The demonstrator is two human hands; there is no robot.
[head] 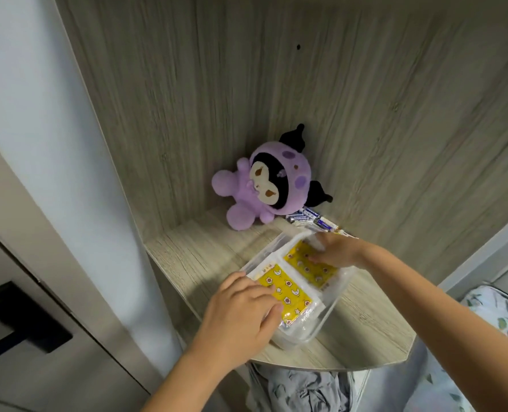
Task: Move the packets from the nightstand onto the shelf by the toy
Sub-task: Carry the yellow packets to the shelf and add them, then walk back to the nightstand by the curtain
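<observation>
head view: two yellow-patterned packets side by side in clear wrap, lying flat on the wooden shelf (pixel 187 257), front-centre. near packet (pixel 288 295) under the left hand (pixel 240 307); fingers fairly straight, spread over its near-left edge, pressing on top, not curled round it. far packet (pixel 309 267) touched by the right hand (pixel 335 249); fingers extended, tips resting on the top of the packet at its right side, flat contact, no pinch seen. the two packets touch each other along a seam. purple plush toy (pixel 264 185) leans in the back corner of the shelf against the wood panel, behind the packets, apart from them. small blue-white packs (pixel 315 218) lie just right of the toy at the back wall, near the right hand. below the shelf edge: crumpled grey cloth (pixel 300 388). floral fabric (pixel 496 316) at right edge. dark handle (pixel 24 319) on a pale door at left.
</observation>
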